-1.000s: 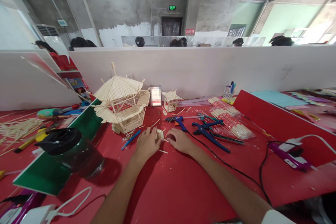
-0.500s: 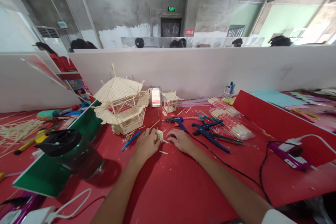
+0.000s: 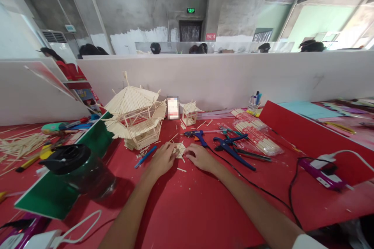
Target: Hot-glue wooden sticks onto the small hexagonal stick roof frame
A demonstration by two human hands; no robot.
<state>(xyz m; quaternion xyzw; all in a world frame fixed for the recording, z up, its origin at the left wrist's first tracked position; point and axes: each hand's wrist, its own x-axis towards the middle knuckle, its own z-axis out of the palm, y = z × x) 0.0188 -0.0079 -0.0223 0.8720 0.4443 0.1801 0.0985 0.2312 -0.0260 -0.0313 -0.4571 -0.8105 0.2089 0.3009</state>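
Note:
A small flat piece made of glued wooden sticks (image 3: 179, 150) lies on the red table (image 3: 204, 206) between my two hands. My left hand (image 3: 159, 160) rests at its left side, fingers curled with the tips on its edge. From the right, my right hand (image 3: 198, 156) pinches the same piece with closed fingers. A loose short stick (image 3: 181, 169) lies just in front of my hands.
A large stick pagoda model (image 3: 134, 114) and a small one (image 3: 190, 112) stand behind my hands. A blue glue gun (image 3: 198, 136), blue cutters (image 3: 230, 147), bagged sticks (image 3: 257, 134), a dark jar (image 3: 78, 167), a green board (image 3: 58, 190) and cables (image 3: 292, 198) surround them.
The stick piece now lies flatter and shows more between my hands. My left hand has slid slightly back and left. The right hand has barely moved.

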